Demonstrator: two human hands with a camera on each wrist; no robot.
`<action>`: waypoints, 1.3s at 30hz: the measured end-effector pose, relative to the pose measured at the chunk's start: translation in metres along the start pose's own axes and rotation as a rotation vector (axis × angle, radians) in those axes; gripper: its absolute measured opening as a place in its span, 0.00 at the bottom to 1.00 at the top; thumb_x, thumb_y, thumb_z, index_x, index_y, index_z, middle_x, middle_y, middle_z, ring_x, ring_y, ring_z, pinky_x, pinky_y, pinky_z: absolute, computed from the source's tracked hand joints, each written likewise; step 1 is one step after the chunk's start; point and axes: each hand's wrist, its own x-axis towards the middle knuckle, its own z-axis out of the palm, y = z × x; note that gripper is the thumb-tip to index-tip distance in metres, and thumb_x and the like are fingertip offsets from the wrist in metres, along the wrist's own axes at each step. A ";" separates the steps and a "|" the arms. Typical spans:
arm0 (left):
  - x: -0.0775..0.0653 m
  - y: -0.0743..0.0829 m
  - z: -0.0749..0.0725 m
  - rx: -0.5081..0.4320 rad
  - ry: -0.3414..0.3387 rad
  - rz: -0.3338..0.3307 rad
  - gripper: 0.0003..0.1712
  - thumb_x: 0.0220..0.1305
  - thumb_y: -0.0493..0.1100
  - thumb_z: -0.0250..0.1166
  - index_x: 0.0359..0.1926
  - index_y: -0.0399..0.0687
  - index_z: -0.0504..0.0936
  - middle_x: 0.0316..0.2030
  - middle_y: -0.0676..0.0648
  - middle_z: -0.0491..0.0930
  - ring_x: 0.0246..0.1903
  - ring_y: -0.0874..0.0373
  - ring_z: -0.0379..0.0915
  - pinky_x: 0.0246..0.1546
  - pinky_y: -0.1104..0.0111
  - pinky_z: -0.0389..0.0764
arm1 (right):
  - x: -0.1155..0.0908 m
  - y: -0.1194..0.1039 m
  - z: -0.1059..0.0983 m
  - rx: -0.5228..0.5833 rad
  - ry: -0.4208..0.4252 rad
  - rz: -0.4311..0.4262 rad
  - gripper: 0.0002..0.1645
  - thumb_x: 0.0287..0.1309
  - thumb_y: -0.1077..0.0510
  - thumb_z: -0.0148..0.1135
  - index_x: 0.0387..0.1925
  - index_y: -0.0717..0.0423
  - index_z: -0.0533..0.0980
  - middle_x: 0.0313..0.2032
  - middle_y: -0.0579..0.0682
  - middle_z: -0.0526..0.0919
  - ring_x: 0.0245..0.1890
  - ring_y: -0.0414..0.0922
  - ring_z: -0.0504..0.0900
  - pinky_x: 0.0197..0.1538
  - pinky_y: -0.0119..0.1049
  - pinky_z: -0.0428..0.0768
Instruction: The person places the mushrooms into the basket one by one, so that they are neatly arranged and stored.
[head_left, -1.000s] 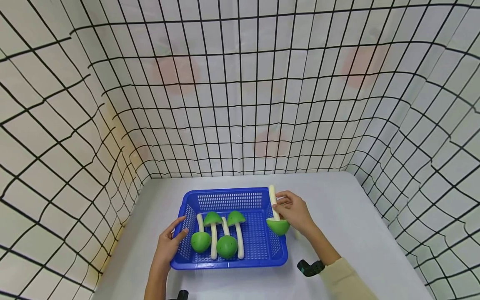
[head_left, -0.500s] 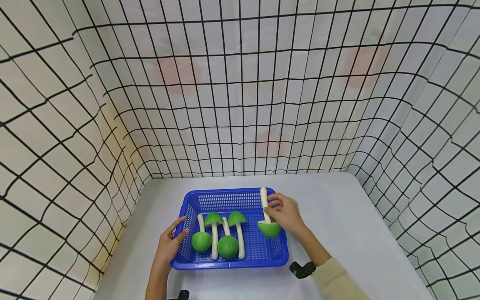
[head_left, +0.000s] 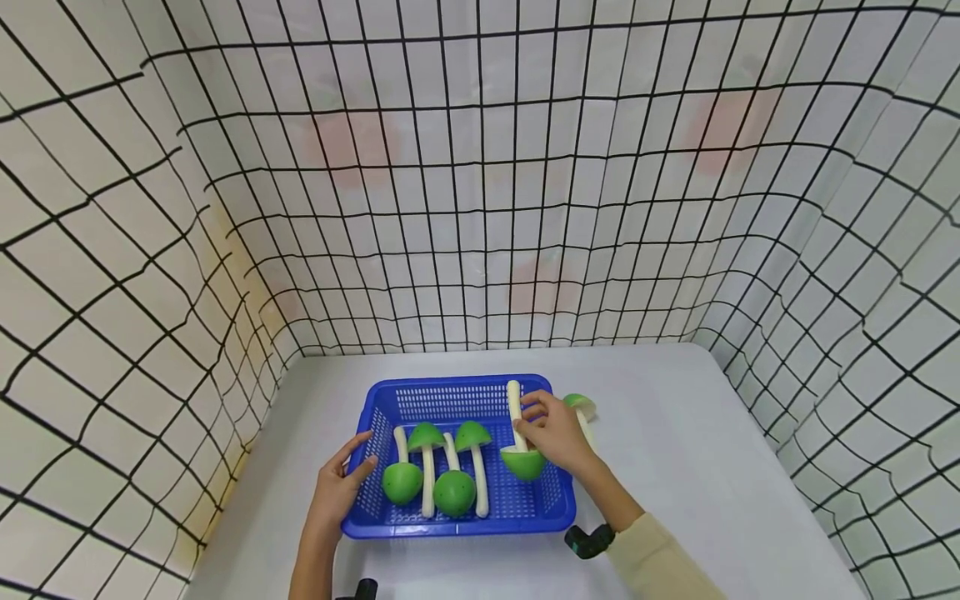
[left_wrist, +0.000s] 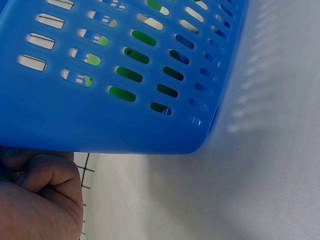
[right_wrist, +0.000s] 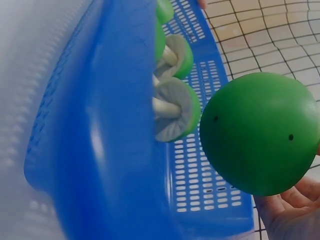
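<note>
A blue plastic basket point(head_left: 459, 528) with slotted walls stands on the table, several green-capped toy mushrooms point(head_left: 454, 493) lying side by side within it, caps pointing alternate ways. My left hand point(head_left: 339, 490) grips the basket's left rim; the left wrist view shows its curled fingers point(left_wrist: 52, 172) at the rim. Over the right part of the basket, my right hand point(head_left: 558, 432) pinches the pale stem of another toy mushroom point(head_left: 523, 464), cap down and stem upward. Its rounded green cap point(right_wrist: 260, 132) fills much of the right wrist view and hides part of that hand.
One more green-capped mushroom point(head_left: 581, 406) lies on the white table point(head_left: 697, 467) outside the basket's right side, partly behind my right hand. Black netting point(head_left: 480, 208) over pale walls encloses the table at the back and both sides.
My right hand has carried its mushroom leftward, from the basket's right rim to over the inside, and slightly lower. The mushroom outside has come into sight. My left hand stays at the rim.
</note>
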 end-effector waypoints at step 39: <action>0.005 -0.005 -0.001 0.001 0.003 -0.006 0.32 0.74 0.48 0.64 0.75 0.61 0.69 0.66 0.28 0.74 0.54 0.39 0.83 0.48 0.49 0.87 | 0.001 0.019 0.048 -0.082 -0.102 0.087 0.21 0.59 0.64 0.70 0.52 0.67 0.75 0.38 0.58 0.86 0.25 0.44 0.86 0.26 0.34 0.84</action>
